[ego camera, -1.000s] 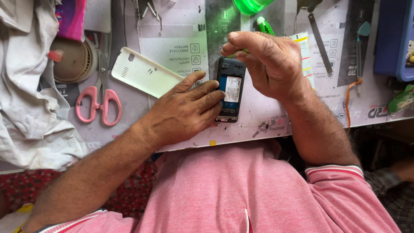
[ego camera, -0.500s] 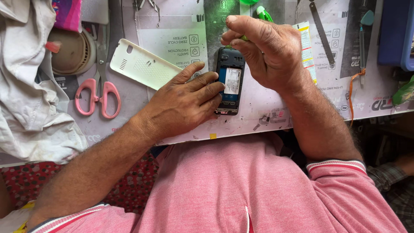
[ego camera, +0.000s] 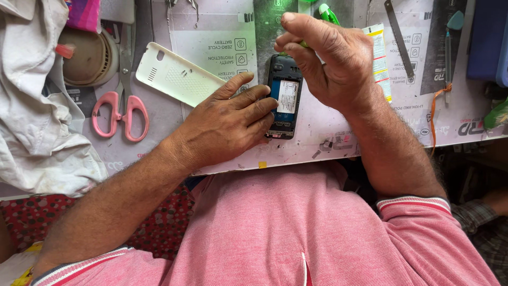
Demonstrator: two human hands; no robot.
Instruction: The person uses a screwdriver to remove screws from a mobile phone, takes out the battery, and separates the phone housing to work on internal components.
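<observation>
- An open phone lies back-up at the middle of the surface, its battery bay showing.
- The left hand pins it, fingers flat along its left edge.
- The right hand pinches a green tool over its far end.
- The white back cover lies off, to the left; refitting looks still undone.
- Pink scissors lie farther left.

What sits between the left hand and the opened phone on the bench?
Nothing visible: the left hand already rests its fingertips on the phone. The right hand holds a green tool over its top end.
</observation>
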